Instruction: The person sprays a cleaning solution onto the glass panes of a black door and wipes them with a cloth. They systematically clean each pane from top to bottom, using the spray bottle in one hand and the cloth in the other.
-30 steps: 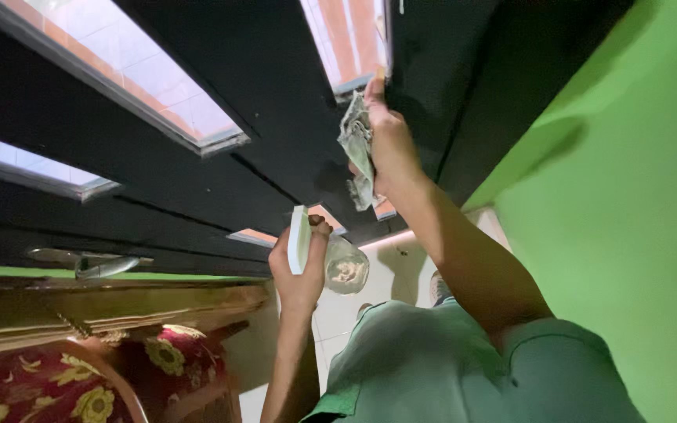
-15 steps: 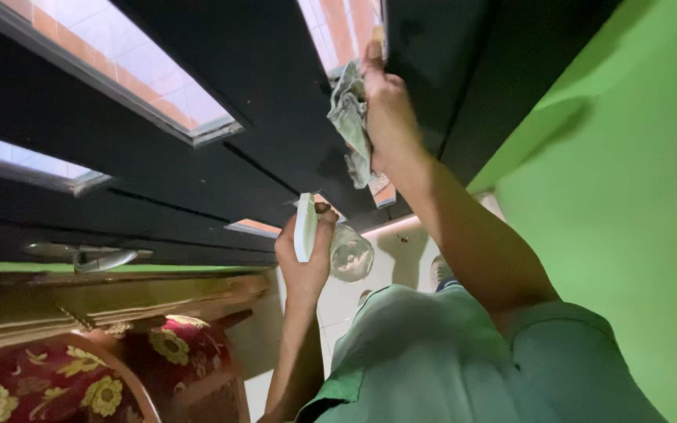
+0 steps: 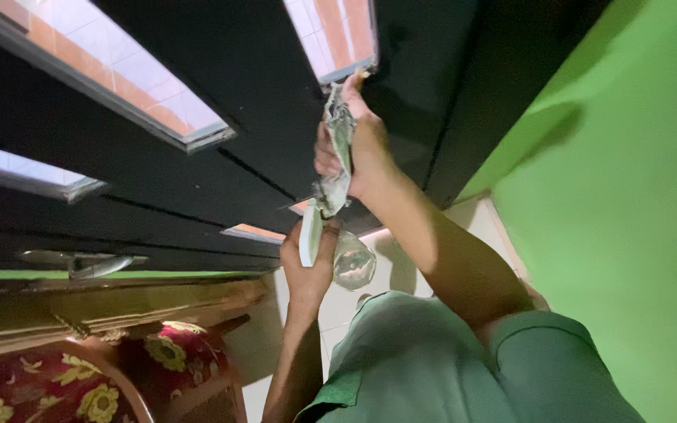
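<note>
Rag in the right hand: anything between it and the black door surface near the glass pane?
Nothing visible. The right hand presses the crumpled rag directly against the black door, just below the glass pane.

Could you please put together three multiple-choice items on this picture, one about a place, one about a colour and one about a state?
1. Where is the right hand?
A. on the floral chair
B. against the dark door, by a glass pane
C. on the green wall

2. What colour is the wall on the right?
A. green
B. white
C. red

3. What is the left hand doing?
A. hanging open
B. gripping a spray bottle
C. turning the door handle

Answers: 1 B, it presses a crumpled cloth to the door; 2 A, the wall is bright green; 3 B, its fingers wrap the clear spray bottle.
</note>
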